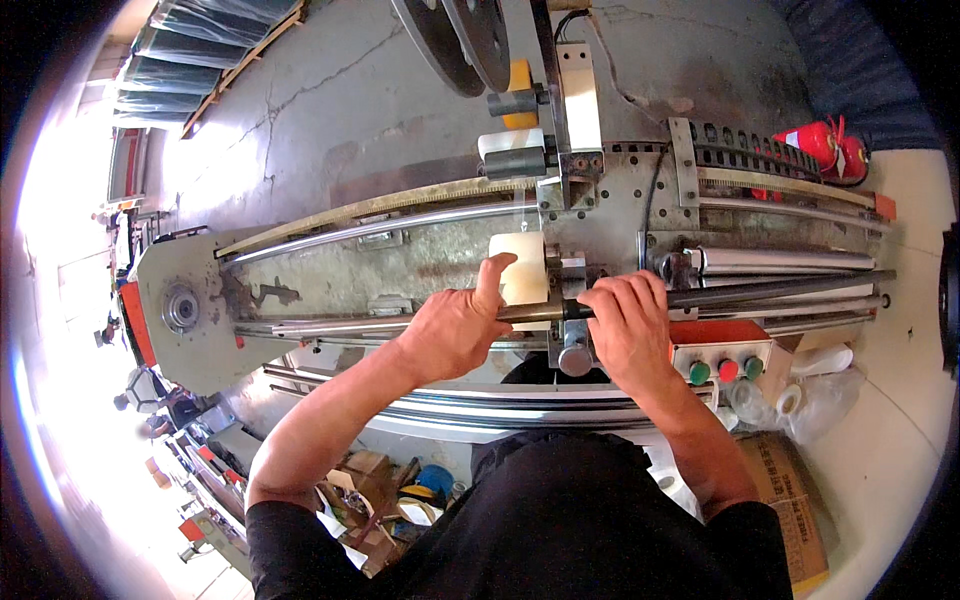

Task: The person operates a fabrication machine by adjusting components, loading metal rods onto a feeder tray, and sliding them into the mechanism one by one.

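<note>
**Steel rod held in both hands over the machine**

Steel is most of what I see from here: a long grey machine lies across the view, with shiny rails along its length. My left hand is closed around a dark rod that runs off to the right, and its thumb is raised against a cream-white roll sitting on the rod. My right hand is clamped over the same rod just beside the roll, fingers curled over the top. Near my right wrist is a small white box with two green buttons and a red one. Two red fire extinguishers lie on the concrete floor beyond the machine, and a cardboard box stands at my right side
</note>
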Tool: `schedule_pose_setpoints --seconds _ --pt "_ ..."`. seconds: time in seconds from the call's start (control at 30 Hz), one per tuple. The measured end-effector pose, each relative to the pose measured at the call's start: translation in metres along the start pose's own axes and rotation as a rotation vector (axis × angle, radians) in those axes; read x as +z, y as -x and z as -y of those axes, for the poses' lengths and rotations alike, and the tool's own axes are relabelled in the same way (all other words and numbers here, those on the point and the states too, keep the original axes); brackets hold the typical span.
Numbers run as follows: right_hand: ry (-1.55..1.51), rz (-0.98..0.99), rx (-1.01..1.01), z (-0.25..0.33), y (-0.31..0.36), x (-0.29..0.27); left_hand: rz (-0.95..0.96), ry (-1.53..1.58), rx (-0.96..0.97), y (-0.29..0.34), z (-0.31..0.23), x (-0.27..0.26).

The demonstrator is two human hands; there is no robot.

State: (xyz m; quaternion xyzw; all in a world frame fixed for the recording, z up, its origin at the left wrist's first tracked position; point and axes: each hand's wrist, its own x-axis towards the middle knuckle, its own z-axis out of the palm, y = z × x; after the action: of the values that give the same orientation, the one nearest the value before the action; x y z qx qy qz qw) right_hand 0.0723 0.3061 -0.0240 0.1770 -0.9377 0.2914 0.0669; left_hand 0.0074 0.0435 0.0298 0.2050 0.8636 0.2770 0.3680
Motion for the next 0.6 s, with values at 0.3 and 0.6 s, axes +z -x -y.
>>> schedule_pose_setpoints --seconds 0.3,0.6 --pt "-0.045 0.421 0.053 -0.014 -0.017 -0.03 -0.422 -0.314 0.175 -0.007 0.015 0.04" --pt "0.007 0.148 -0.029 -0.019 -0.007 -0.001 0.202 -0.13 -0.264 0.008 0.063 -0.016"
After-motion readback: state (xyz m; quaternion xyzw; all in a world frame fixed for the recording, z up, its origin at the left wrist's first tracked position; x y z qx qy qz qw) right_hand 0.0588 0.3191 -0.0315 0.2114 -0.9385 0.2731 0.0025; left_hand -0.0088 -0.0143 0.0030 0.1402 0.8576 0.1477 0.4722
